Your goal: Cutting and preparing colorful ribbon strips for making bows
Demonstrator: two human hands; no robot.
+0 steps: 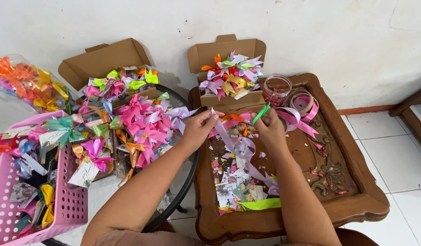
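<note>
My left hand (200, 127) pinches the upper end of a long lilac ribbon (243, 150), which trails down across the carved wooden tray table (356, 200). Close beside it, my right hand (268, 128) grips a green-handled tool (261, 112), probably scissors, near the ribbon's top. Paper scraps, small cards and a lime green strip (261, 204) lie under my forearms on the tray. An open cardboard box (228, 73) of finished ribbon bows stands just beyond my hands.
A clear jar (277, 89) and pink ribbon rolls (304, 104) sit at the tray's far right. On the left stand a round glass table piled with bows (142, 125), another open cardboard box (103, 61), a pink plastic basket (69, 205) and a bag of orange bows (25, 79).
</note>
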